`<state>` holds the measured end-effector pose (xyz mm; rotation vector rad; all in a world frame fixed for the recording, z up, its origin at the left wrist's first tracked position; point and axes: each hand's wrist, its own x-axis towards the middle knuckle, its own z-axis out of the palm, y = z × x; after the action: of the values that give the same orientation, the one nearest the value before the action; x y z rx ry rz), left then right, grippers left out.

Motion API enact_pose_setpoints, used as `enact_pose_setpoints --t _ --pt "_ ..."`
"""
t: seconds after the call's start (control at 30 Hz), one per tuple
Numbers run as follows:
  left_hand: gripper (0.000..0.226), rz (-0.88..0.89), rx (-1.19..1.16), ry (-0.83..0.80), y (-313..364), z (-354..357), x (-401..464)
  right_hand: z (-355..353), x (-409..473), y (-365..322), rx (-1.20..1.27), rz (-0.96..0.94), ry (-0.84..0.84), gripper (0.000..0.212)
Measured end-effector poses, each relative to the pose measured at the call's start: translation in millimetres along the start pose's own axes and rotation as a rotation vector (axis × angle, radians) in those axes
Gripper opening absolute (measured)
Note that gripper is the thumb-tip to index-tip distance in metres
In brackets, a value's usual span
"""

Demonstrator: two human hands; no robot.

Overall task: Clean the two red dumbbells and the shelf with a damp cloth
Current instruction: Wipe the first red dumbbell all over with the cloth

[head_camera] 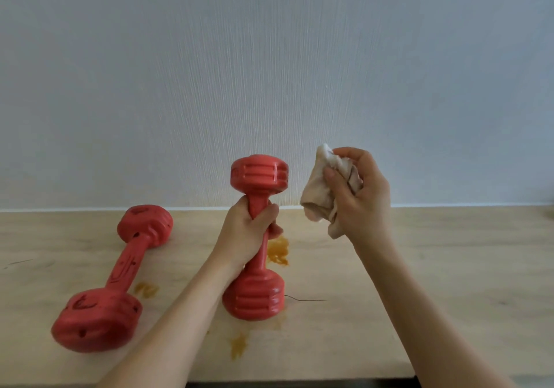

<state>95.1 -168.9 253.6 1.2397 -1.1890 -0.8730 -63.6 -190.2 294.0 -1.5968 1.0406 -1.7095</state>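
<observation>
Two dumbbells: upright dumbbell (258, 237) on shelf (449, 267), second dumbbell (120, 270) lying left
left hand (250, 234): clenched round handle
right hand (358, 189): pinching cloth (320, 195), just beside top head
tip: steady upright, wipe head downward

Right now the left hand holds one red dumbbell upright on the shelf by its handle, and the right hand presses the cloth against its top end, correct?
Not quite. In the head view the right hand holds the cloth bunched up in the air beside the top end, apart from it. The rest stands: the left hand holds the upright dumbbell by its handle on the shelf.
</observation>
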Motion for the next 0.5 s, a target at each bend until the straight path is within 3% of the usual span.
enact_pose_setpoints --t 0.17,0.5 --pt "0.027 0.189 0.201 0.011 5.2 -3.5 2.4 14.3 1.0 -9.3 -0.098 -0.117 -0.15 0.016" --pt "0.042 0.269 0.375 -0.154 0.8 -6.5 -8.6 -8.5 35.3 -25.9 -0.198 0.086 -0.56 0.021"
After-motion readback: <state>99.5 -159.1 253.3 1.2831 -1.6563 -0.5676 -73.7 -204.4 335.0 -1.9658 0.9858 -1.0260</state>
